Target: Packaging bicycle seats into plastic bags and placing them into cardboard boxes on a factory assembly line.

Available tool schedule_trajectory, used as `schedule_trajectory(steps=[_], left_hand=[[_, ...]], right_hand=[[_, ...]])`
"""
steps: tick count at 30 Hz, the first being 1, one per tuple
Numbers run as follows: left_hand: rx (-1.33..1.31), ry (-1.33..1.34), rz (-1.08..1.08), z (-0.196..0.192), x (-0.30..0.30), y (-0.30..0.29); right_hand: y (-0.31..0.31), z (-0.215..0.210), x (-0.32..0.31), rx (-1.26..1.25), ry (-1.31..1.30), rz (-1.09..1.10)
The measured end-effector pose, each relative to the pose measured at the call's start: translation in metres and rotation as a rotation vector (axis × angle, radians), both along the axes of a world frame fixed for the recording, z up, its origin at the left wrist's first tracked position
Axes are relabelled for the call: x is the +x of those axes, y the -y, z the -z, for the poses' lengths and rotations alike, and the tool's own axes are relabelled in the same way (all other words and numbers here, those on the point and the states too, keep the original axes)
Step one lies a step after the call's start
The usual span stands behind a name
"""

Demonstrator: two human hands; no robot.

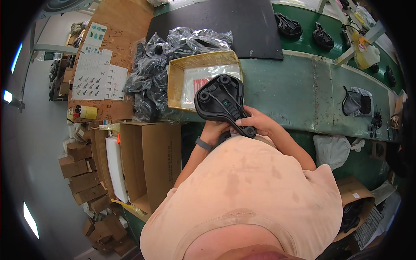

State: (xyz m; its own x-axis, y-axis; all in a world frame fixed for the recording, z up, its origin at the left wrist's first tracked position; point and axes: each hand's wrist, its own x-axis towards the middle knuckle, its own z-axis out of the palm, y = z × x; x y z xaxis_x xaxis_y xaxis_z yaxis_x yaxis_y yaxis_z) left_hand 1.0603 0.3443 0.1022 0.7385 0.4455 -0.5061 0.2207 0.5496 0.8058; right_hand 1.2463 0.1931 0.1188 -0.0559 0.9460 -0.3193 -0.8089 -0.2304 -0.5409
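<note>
A black bicycle saddle (pixel 208 113) is held in front of my chest with its underside up, showing the rails. Its wide end points away from me, over the near edge of the tray, and its narrow nose points toward me. My left hand (pixel 215 130) is closed under the nose, its fingers partly hidden by the saddle. From the other side my right hand (pixel 259 121) grips the nose, fingers wrapped round it. Just beyond sits a shallow yellow-brown cardboard tray (pixel 174 86) holding a stack of flat clear plastic bags (pixel 189 83) with red print.
Plastic-wrapped black saddles (pixel 147 82) are heaped left of the tray on the green bench (pixel 286 95). A black mat (pixel 255 30) lies behind it. Bare saddles (pixel 288 25) rest on the far green surface. Open cardboard boxes (pixel 162 160) stand at my left, another (pixel 353 195) at my right.
</note>
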Motion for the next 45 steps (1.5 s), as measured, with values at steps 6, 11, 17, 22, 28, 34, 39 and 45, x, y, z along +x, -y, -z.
schedule_trajectory(steps=[6,11,17,22,28,34,39,45], left_hand=[[-0.086,0.109,-0.098,-0.001,-0.027,-0.032],[-0.358,0.460,-0.134,-0.031,-0.032,-0.101],[-0.512,0.465,-0.269,-0.033,-0.003,-0.151],[-0.162,0.311,-0.277,-0.069,0.048,-0.133],[0.194,0.160,-0.285,-0.111,0.090,-0.139],[0.771,0.285,0.257,-0.140,0.119,-0.114],[0.030,0.233,0.510,-0.137,0.112,-0.122],[0.085,0.047,0.134,-0.041,0.160,-0.187]], right_hand=[[0.001,0.012,0.008,-0.041,0.072,0.178],[0.019,-0.004,0.023,0.083,-0.238,0.273],[0.019,-0.025,0.032,0.280,-0.104,0.228],[0.011,-0.030,0.044,0.228,0.069,0.171],[-0.015,-0.048,0.044,0.080,1.416,0.332],[-0.058,0.001,0.043,-0.205,1.393,0.350],[-0.094,0.044,0.093,-0.170,0.012,0.396],[-0.163,0.021,0.117,-0.090,0.895,0.651]])
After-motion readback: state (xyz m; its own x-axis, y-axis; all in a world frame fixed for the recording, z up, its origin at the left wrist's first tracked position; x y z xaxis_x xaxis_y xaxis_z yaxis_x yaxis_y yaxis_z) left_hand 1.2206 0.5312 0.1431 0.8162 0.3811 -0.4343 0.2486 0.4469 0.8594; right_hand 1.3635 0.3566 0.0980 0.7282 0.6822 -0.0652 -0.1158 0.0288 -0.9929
